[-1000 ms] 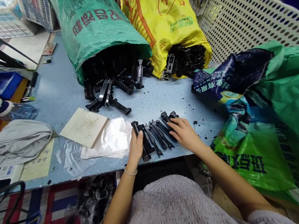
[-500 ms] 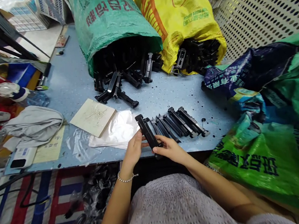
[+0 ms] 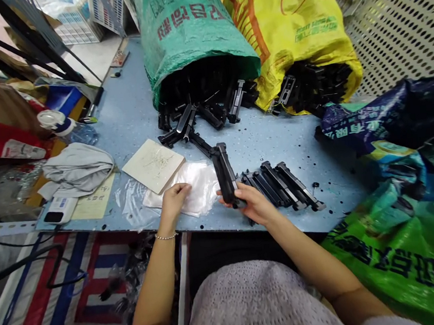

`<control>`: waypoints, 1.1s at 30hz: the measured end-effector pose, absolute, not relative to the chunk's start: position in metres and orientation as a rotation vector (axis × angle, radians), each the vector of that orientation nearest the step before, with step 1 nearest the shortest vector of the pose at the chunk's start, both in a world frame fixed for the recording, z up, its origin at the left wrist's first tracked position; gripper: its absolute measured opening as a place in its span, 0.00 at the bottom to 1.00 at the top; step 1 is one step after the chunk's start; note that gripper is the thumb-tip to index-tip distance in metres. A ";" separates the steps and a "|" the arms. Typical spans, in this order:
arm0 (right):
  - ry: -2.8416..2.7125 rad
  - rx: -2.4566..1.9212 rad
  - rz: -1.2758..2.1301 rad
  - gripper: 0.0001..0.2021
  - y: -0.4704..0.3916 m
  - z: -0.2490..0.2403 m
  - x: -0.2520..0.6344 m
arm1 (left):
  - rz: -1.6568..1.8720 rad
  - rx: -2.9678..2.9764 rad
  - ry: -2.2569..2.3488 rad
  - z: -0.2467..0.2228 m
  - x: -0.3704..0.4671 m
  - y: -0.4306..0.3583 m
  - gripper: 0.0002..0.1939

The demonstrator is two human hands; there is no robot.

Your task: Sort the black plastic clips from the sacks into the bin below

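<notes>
Right hand (image 3: 253, 202) was curled round the near end of a black part (image 3: 224, 174), thumb on one side, fingers mostly hidden beneath. The part was tilted, raised at the near edge of the table (image 3: 126, 107). With only one end held, it could have tipped or slid out if the grip slackened, and fallen off the edge.

Left hand (image 3: 176, 195) was nearly closed, fingertips bunched over the clear plastic bags (image 3: 204, 187); couldn't tell whether any film was pinched. Thin film likely clung together, so two bags could have come up at once, or the film could have torn on a hard corner of the part.

Just left, the pale board (image 3: 154, 165) overlapped the bags; its weight could have snagged a pulled one.

Right of the held part, more black parts lay in a row (image 3: 284, 186); a low wrist swing could have knocked them askew.

Farther out, loose parts (image 3: 185, 122) lay at the mouth of the green sack (image 3: 199, 35). The held part's far end overlapped one in view; contact unclear, but a bump could have scratched either.
</notes>
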State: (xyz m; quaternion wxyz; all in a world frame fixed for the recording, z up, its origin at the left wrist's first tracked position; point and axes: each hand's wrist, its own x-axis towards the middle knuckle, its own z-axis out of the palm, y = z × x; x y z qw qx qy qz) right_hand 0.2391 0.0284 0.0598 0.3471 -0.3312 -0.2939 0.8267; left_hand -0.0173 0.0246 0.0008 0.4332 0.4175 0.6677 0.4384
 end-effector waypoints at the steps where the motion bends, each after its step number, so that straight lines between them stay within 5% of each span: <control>1: -0.690 -0.797 2.203 0.18 0.033 0.059 0.226 | 1.103 0.997 1.644 0.001 -0.018 0.025 0.13; 6: -0.500 -0.823 2.277 0.16 0.051 0.042 0.161 | 1.130 1.355 1.790 0.013 -0.018 0.018 0.04; 10: -0.603 -0.914 2.163 0.16 0.038 0.031 0.169 | 0.838 1.869 1.933 0.026 -0.035 0.015 0.17; 18: -0.349 -0.729 2.798 0.25 0.018 0.021 0.187 | 0.943 1.911 1.701 0.051 -0.029 -0.013 0.28; 23: -1.121 -1.107 2.149 0.15 0.010 0.032 0.164 | 0.831 1.970 1.312 0.060 0.007 -0.062 0.32; 26: -1.624 -0.924 1.958 0.15 -0.009 0.053 0.170 | 0.816 1.975 1.378 0.071 0.005 -0.093 0.33; 30: -1.998 -0.438 2.230 0.18 0.002 0.088 0.186 | 0.646 1.852 1.607 0.101 -0.035 -0.157 0.23; 33: -2.296 -0.894 1.629 0.14 0.040 0.109 0.205 | 0.255 1.584 1.693 0.093 -0.076 -0.192 0.17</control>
